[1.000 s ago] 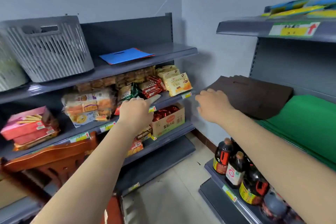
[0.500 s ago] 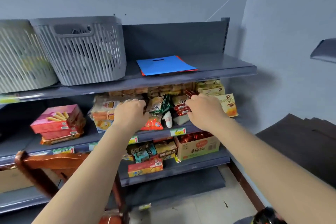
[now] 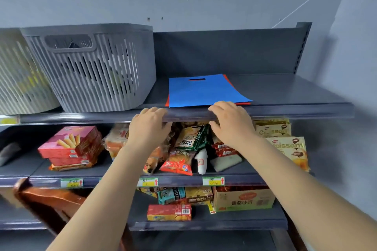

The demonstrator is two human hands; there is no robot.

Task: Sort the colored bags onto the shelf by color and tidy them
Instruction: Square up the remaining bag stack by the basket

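A flat blue bag [image 3: 206,90] with a cut-out handle lies on the top shelf [image 3: 285,106], with a red bag [image 3: 241,103] under it showing only at its edges. My left hand [image 3: 149,126] reaches up in front of the shelf's front lip, just left of the bags, fingers loosely bent and holding nothing. My right hand [image 3: 230,122] is at the lip right below the blue bag's front edge, its fingertips nearly at that edge, also holding nothing.
Two grey slatted baskets [image 3: 91,67] stand on the top shelf to the left of the bags. Snack packets [image 3: 183,149] and pink boxes [image 3: 71,146] fill the shelf below. A cardboard box [image 3: 242,199] sits lower down. A wooden chair back [image 3: 49,199] is at the lower left.
The view swung left from the right-hand shelf of brown and green bags to this shelf. Both hands rose from the snack shelf to the top shelf's front lip.
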